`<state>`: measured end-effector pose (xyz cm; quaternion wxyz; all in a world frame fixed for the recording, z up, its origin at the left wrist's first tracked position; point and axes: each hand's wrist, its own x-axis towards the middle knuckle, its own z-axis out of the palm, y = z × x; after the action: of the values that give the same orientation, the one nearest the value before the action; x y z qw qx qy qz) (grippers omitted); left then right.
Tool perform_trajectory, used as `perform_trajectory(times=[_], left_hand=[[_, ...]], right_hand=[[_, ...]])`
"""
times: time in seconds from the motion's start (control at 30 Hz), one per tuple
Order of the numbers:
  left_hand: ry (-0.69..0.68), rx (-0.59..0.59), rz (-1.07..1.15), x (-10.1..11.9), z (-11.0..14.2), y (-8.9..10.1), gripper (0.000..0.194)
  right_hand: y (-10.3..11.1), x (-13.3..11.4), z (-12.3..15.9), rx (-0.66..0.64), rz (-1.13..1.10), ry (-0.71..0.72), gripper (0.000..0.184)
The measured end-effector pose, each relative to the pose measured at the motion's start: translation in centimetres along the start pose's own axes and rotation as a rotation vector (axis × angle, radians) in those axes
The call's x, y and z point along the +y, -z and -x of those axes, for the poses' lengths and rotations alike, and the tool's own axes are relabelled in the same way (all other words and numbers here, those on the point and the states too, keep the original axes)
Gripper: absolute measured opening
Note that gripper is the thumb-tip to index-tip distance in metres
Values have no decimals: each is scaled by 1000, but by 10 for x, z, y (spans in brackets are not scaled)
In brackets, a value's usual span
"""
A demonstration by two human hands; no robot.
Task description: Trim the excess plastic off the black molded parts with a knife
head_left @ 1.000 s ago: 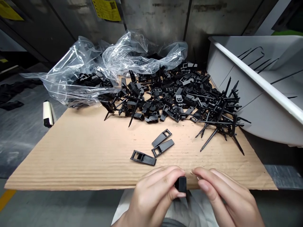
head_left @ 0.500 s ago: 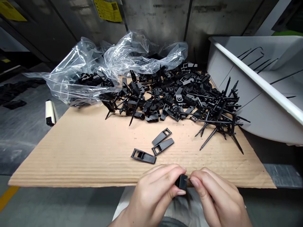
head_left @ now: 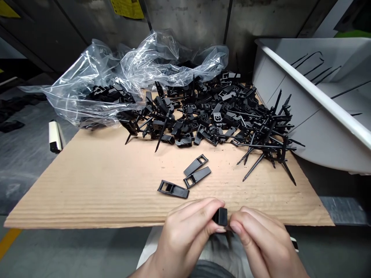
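My left hand [head_left: 187, 231] pinches a small black plastic clip [head_left: 220, 216] between thumb and fingers, just below the near edge of the cardboard sheet [head_left: 110, 185]. My right hand [head_left: 261, 241] is closed, its fingertips pressed against the right side of the same clip. Three flat black clips [head_left: 185, 178] lie apart on the cardboard just beyond my hands. A big heap of black plastic parts and sprue spikes [head_left: 214, 116] covers the far half of the sheet.
A crumpled clear plastic bag [head_left: 116, 81] holding more black parts lies at the back left. A white plastic bin [head_left: 319, 104] with thin black sprue rods stands tilted at the right. A small white-and-black object [head_left: 54, 136] lies left of the cardboard.
My right hand has closed in on the clip from the right until its fingertips touch it. Both hands stayed low at the near edge of the cardboard.
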<state>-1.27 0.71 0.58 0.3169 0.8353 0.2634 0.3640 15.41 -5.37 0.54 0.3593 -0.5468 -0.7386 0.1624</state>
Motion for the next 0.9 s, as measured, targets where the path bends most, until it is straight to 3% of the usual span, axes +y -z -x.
perform_trajectory(times=[0.3,0.43,0.5,0.6,0.67,0.77,0.9], left_hand=[[100,-12,138,3,-4,9,24],[298,-46,271,8,1,16,26],[407,-70,390,10,3,15,24],[482,7,535,11,4,9,17],[476,62,525,10,3,5,18],[413,72,396,9,-1,3,36],[309,48,282,9,-6,8,16]], right_hand=[[2,-1,0,58,-314,-301,24],[4,-2,0,103,-404,-404,24],[6,-3,-1,106,-404,-369,23],[7,-2,-2,95,-326,-244,20],[6,-1,0,110,-243,-158,19],[2,2,4,177,-108,-67,17],[-2,3,6,198,-28,3,18]])
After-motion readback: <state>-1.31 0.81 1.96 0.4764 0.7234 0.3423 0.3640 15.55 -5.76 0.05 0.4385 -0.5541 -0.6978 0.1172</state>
